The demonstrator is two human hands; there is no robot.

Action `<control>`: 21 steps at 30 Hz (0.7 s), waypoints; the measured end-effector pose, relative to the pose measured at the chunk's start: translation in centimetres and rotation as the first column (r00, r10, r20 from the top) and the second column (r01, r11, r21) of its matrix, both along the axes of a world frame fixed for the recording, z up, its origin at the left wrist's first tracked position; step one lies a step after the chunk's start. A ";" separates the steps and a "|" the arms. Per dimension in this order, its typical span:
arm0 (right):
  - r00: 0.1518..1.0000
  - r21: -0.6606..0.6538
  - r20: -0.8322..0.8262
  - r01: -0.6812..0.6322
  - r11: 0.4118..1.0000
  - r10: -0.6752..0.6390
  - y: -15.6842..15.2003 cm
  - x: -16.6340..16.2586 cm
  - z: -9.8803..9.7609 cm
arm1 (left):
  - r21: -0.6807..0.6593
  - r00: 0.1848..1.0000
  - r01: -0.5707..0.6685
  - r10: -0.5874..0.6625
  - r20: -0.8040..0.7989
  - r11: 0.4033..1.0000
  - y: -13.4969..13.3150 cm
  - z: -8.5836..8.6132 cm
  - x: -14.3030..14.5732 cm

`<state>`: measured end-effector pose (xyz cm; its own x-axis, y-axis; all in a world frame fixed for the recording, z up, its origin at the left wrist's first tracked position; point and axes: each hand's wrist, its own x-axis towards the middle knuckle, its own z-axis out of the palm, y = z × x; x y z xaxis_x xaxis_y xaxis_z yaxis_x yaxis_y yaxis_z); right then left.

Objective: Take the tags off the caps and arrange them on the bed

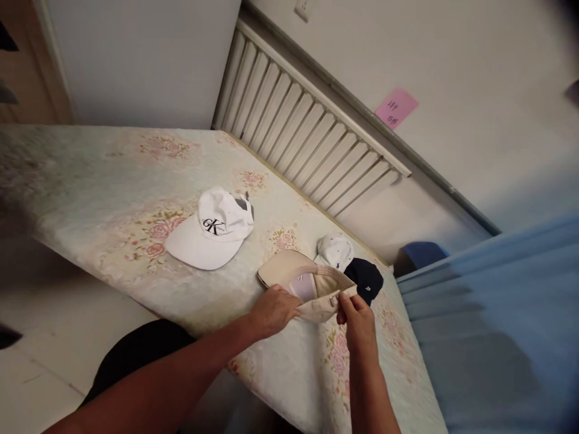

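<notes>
A beige baseball cap [278, 269] is held between my two hands, its open inside turned up toward me and its brim pointing left. My left hand [275, 310] grips the near edge of the cap by the brim. At the back strap, close to a small metal buckle, the fingers of my right hand [359, 319] pinch the rim. On the left lies a white cap [221, 214] with black letters on its front. Behind the beige cap sit another white cap [335, 250] and a dark navy cap [367, 278], partly hidden by it.
A flower-patterned cover [226, 301] spreads over the table-like surface. Along the far wall runs a white radiator [298, 108], with a pink note [398, 108] above it. A blue curtain [497, 325] hangs at the right, beside a blue object [423, 256].
</notes>
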<state>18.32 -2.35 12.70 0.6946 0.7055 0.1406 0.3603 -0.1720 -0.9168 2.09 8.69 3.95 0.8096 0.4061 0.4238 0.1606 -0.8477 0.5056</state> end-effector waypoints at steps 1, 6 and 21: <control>0.999 -0.002 -0.024 -0.024 1.000 0.024 -0.1 0.2 -0.1 | 0.001 1.000 0.002 -0.002 -0.012 1.000 -0.1 0.2 0.0; 0.988 0.005 -0.128 -0.080 0.997 0.080 -1.0 0.6 -1.1 | -0.023 0.998 0.031 -0.032 -0.054 0.999 -1.2 1.1 0.1; 0.982 -0.161 -0.134 -0.157 0.974 0.136 -3.1 -2.8 -3.3 | -0.431 0.976 0.217 -0.210 0.065 0.876 -2.4 1.3 0.2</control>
